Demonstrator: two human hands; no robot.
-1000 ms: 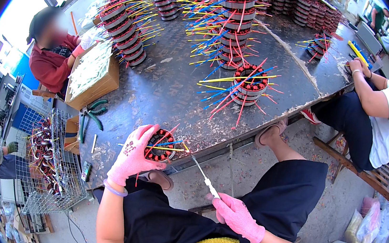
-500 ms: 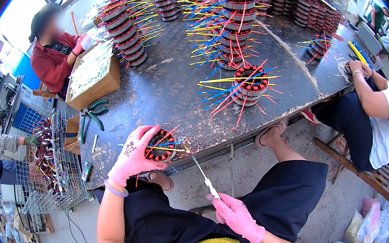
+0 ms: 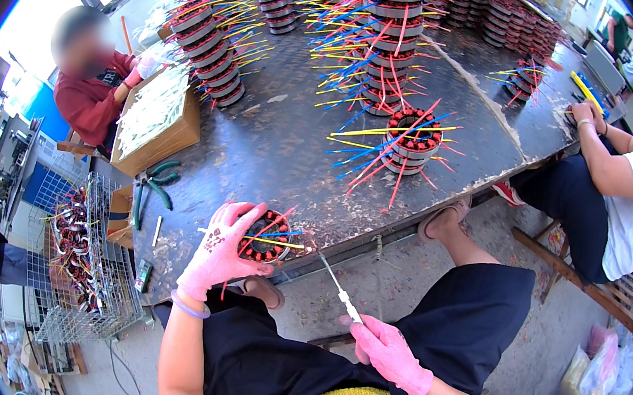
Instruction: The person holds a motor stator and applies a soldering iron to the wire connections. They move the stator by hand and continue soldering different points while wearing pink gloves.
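My left hand [image 3: 218, 253], in a pink glove, is closed round a motor stator [image 3: 267, 250] at the table's near edge. This ring has red windings, with red, blue and yellow leads sticking out of it. In my pink-gloved right hand [image 3: 396, 359] is a slim tool with a white handle [image 3: 349, 307] and a thin metal shaft. Its tip points up and left, a little to the right of the stator and apart from it. The palm side of my left hand's grip is hidden.
Tall stator stacks [image 3: 389, 50] with coloured leads stand farther back on the dark table [image 3: 260, 140]. A shorter pair [image 3: 408, 157] is nearer. Green-handled pliers [image 3: 156, 183] lie left, by a cardboard box [image 3: 175, 135]. A wire basket [image 3: 92, 281] stands beside the table. People sit on both sides.
The tool's tip has moved slightly right and down, away from the stator's leads. My left hand keeps its hold. At the far left, a person has bent lower by the wire basket.
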